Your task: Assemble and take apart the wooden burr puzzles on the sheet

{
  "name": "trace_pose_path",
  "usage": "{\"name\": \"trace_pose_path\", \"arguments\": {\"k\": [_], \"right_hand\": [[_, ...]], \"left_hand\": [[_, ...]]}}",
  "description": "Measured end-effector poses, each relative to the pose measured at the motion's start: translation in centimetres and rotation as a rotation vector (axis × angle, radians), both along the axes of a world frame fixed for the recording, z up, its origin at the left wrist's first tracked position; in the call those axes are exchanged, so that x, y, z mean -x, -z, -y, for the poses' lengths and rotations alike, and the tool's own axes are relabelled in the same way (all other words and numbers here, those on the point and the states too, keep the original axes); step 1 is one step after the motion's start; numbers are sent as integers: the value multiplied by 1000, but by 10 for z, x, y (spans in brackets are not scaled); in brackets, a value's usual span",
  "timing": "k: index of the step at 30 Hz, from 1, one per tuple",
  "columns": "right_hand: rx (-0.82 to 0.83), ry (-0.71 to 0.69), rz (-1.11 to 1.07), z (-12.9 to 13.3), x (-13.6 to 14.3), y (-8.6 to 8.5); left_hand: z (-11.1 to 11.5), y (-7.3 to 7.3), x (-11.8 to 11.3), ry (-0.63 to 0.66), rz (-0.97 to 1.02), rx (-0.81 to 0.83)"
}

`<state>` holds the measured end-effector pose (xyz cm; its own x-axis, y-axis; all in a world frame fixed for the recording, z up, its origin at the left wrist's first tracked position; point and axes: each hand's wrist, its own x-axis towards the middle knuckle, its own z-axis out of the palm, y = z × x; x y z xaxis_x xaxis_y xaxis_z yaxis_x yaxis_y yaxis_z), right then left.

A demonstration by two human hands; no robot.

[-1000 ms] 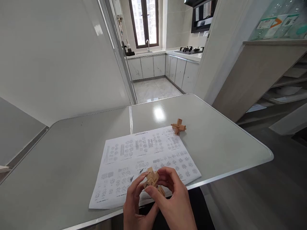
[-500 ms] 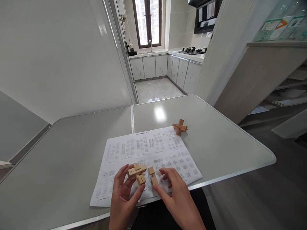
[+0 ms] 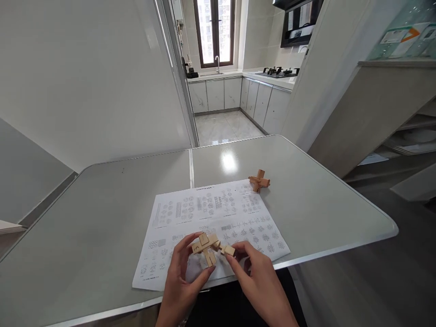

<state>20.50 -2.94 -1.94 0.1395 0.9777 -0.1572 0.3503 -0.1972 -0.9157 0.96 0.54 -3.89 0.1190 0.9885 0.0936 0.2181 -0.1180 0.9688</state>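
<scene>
- Running left to right, the long bar of the pale wooden cluster (image 3: 205, 243) slants a little in view, its left end closer to the table's near edge and its right end toward the far edge.
- Crossing that bar, a shorter piece (image 3: 210, 259) of the cluster points its square end toward the table's near edge; a dark mark shows on it and another on the bar's left end.
- The loose-ended pale block (image 3: 229, 250) on the right also lies roughly left to right, its left end meeting or just beside the cluster's right end; whether they touch, I cannot tell.
- The left hand (image 3: 180, 284) grasps the cluster, fingers at its far left side and thumb at the near one, parted by about the cluster's width.
- The right hand (image 3: 259, 278) pinches the block's right end between thumb and fingers, with only a narrow gap.
- Both wooden things are held over the near half of the printed sheet (image 3: 235, 211), close to the near edge of the table (image 3: 102, 236).
- A browner wooden cross (image 3: 259, 180) rests at the sheet's far right corner, one arm pointing toward the table's far edge.
</scene>
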Motion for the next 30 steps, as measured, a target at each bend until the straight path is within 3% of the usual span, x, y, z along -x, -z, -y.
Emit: {"name": "trace_pose_path", "arguments": {"k": [9, 19, 30], "right_hand": [[-35, 33, -42, 2, 9, -2], [-141, 56, 79, 3, 16, 5], [-266, 89, 141, 5, 36, 0]], "left_hand": [[1, 18, 8, 60, -228, -214], [4, 7, 3, 85, -343, -359], [6, 15, -1, 69, -314, -466]]}}
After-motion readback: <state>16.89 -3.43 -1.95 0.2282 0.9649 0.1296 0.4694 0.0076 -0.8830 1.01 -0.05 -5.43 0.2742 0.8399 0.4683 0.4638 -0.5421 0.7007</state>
